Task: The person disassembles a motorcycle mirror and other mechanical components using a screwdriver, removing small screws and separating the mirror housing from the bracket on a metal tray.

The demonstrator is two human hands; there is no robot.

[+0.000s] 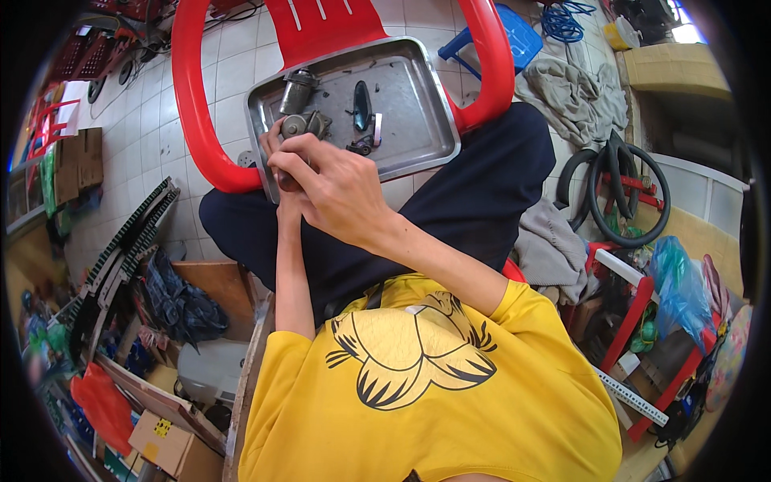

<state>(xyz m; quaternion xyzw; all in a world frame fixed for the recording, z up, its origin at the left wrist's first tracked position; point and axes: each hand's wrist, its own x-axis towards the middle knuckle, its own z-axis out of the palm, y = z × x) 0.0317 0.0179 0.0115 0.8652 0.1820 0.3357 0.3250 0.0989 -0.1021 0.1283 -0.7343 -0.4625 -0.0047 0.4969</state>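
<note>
A steel tray [418, 120] lies on the seat of a red plastic chair [193, 120] in front of my knees. My right hand [337, 189] is curled over the tray's near left corner, with its fingers closed round a dark handle-like piece [287, 183]. My left hand [275, 138] is mostly hidden under it. Only its fingertips show, pressed against a round grey metal part [303, 124] at the tray's edge. A grey cylindrical motor body [297, 88] lies just beyond that part.
On the tray also lie a dark oblong piece [362, 104], a small white piece [377, 128] and small dark bits [360, 147]. Rubber tubes [618, 189] and grey rags [574, 92] lie on the right. A toothed black rail [132, 233], boxes and clutter lie on the left.
</note>
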